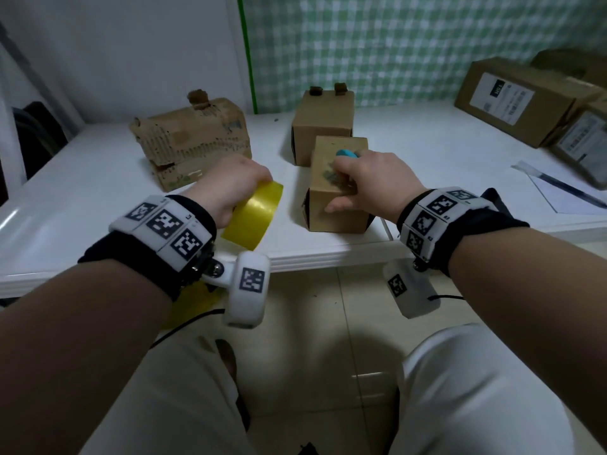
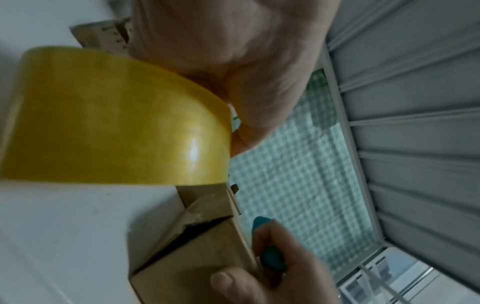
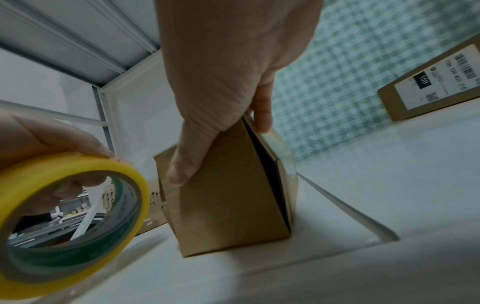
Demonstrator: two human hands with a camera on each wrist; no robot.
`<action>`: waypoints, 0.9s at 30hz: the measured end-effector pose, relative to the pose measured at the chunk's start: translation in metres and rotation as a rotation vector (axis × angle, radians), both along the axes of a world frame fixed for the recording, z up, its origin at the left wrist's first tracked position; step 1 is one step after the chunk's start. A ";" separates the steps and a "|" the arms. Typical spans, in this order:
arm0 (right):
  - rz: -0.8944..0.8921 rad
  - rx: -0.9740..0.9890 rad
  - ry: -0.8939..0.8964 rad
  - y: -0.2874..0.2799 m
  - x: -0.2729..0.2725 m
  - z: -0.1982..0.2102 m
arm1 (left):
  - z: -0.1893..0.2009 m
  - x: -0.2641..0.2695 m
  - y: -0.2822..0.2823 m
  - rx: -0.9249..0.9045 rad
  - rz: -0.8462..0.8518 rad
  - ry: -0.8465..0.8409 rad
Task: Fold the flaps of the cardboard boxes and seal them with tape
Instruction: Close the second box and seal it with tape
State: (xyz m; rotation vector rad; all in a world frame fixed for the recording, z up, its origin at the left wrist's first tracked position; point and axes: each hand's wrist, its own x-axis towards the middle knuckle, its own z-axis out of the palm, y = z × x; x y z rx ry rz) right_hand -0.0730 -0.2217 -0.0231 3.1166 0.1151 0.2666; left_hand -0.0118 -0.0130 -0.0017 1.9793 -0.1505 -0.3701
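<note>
My left hand (image 1: 236, 178) grips a yellow tape roll (image 1: 254, 215) just above the white table, left of a small cardboard box (image 1: 335, 205). The roll fills the left wrist view (image 2: 103, 123), and its hollow core shows in the right wrist view (image 3: 64, 162). My right hand (image 1: 371, 182) grips the box from above, thumb (image 3: 182, 168) on its near face (image 3: 226, 195) and fingers over the far side. A teal-blue tool (image 1: 346, 154) is tucked under those fingers (image 2: 271, 257). The box's end flaps (image 2: 192, 218) gape a little.
A second small box (image 1: 323, 126) stands right behind the held one. A battered cardboard box (image 1: 193, 139) lies at the back left. Labelled cartons (image 1: 525, 100) are stacked at the far right, with a paper sheet and pen (image 1: 558, 188) in front. The table edge (image 1: 328, 257) is near.
</note>
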 end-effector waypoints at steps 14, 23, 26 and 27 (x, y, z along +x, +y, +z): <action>0.072 0.063 0.057 -0.006 0.000 0.005 | -0.025 0.007 -0.028 0.297 0.022 -0.241; 0.019 0.257 0.003 -0.008 -0.002 0.002 | -0.025 0.007 -0.019 0.238 -0.028 -0.195; -0.018 0.397 -0.120 -0.003 0.000 0.005 | -0.025 0.008 -0.005 0.137 -0.059 -0.157; -0.025 0.422 -0.165 -0.001 0.001 0.006 | -0.024 0.009 -0.001 0.122 -0.059 -0.151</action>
